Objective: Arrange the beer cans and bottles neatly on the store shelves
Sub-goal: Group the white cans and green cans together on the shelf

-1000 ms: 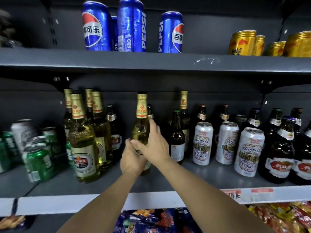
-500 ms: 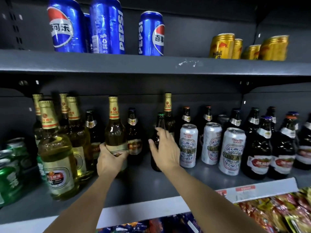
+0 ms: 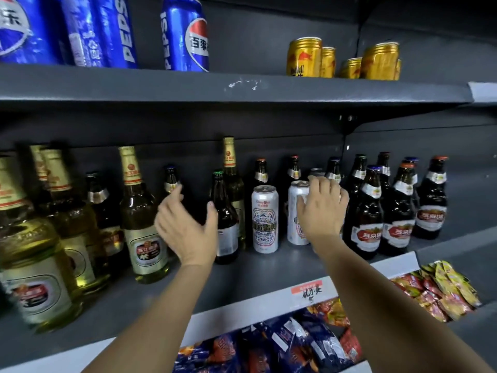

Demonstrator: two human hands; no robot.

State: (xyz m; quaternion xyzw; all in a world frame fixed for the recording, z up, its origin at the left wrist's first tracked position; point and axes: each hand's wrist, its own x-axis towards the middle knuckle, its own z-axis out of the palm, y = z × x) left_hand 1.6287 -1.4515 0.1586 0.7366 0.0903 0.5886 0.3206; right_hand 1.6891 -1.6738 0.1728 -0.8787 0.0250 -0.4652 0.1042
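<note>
The right hand [image 3: 321, 211] reaches over the middle shelf [image 3: 242, 281] with its fingers loosely spread and draped across the top and side of a white beer can [image 3: 297, 214]; the palm hides most of the contact, so whether the fingers have closed into a real grip cannot be told. That can stands upright, its long axis vertical, directly under and just left of the hand. A second white can [image 3: 265, 219] stands just beside it to the left, apart from it by a narrow gap, and a row of dark brown bottles [image 3: 368, 211] stands close on the right. The left hand [image 3: 188, 227] hangs open in front of the shelf, fingers spread and thumb out, holding nothing; its thumb is near a dark bottle with a green cap [image 3: 224, 219], which stands upright just to its right, while a tall clear bottle with a gold neck [image 3: 139, 219] stands just to its left. The right hand is plainly the nearer to the cans, so any shifting of them most likely falls to it, and the can would have to slide or lift without tipping into its neighbours. Above, blue cola cans [image 3: 185, 36] and gold cans [image 3: 304, 56] sit on the upper shelf [image 3: 242, 87]; snack packets [image 3: 435, 289] lie below.
</note>
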